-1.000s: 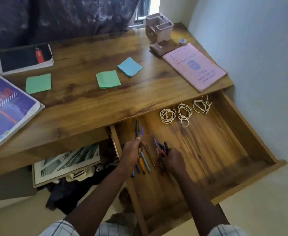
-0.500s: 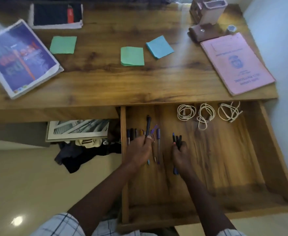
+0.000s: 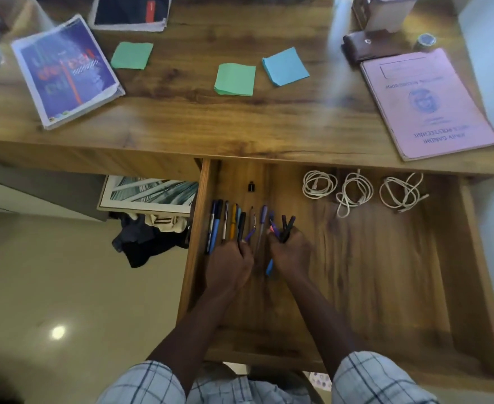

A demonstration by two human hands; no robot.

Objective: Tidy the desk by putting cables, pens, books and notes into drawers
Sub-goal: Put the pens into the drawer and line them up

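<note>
Both hands work inside the open drawer (image 3: 473, 258), which serves as the landmark here. The left hand (image 3: 229, 263) is curled around a black pen (image 3: 241, 227) and seems to pinch a purple one beside it, close to the drawer's left wall; the right hand (image 3: 291, 252) is closed on a small bundle of pens (image 3: 283, 227), three or four as far as the blur allows, just right of the left hand. To do this step well, I judge that each pen should go down parallel to the row of pens (image 3: 225, 223) already lying along the left wall, tips pointing to the drawer's back, released one at a time so none rolls across its neighbours, and kept clear of the small black object (image 3: 251, 187) lying behind the row. Counting: about seven pens lie flat in that row, though motion blur makes this uncertain; three coiled white cables (image 3: 356, 191) sit at the drawer's back right, well apart from the pens. On the desk (image 3: 181, 121) behind the drawer, three pads of sticky notes (image 3: 234, 80) (two green, one blue) and three books (image 3: 426, 103) remain to be put away, besides a brown wallet (image 3: 362, 48).
</note>
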